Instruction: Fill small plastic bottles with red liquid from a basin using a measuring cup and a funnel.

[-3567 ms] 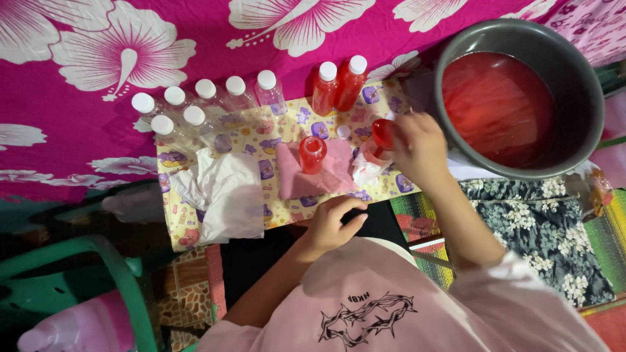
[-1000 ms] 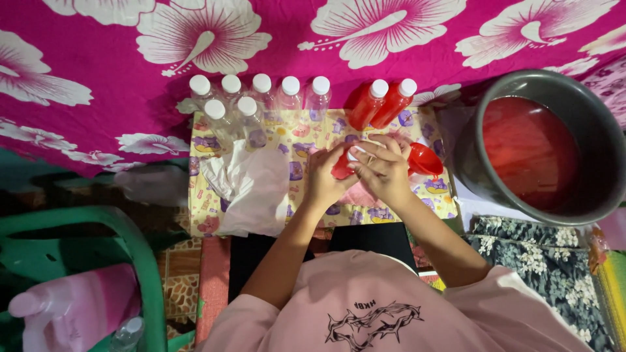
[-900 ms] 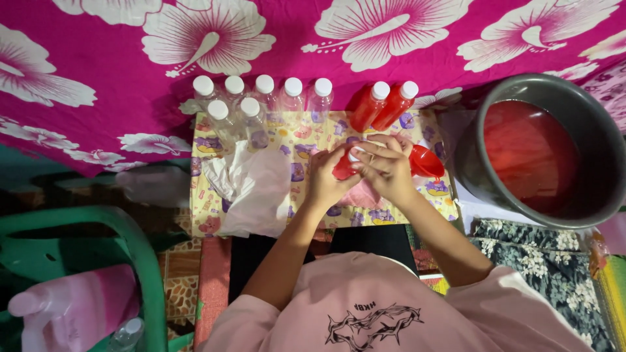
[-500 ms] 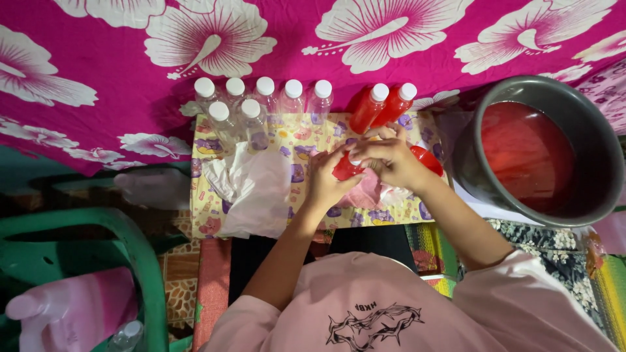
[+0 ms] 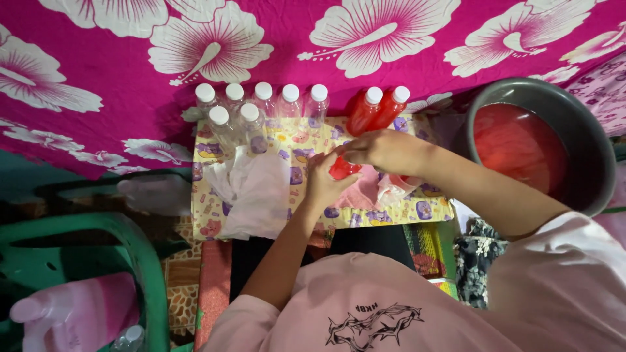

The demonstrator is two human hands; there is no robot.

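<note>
L hand (image 5: 324,184) gripping red bottle (image 5: 342,169), R hand (image 5: 381,149) closed on top

Along the far edge of the patterned mat (image 5: 404,212), 7 clear capped bottles (image 5: 261,107) and 2 red-filled bottles (image 5: 378,109) form a barrier. The crumpled white plastic (image 5: 254,195) blocks the mat's left half. Both hands (image 5: 365,163) crowd the centre around a red bottle (image 5: 340,168). The grey basin (image 5: 596,156) walls off the right; the green chair (image 5: 140,261) closes the near left.
</note>
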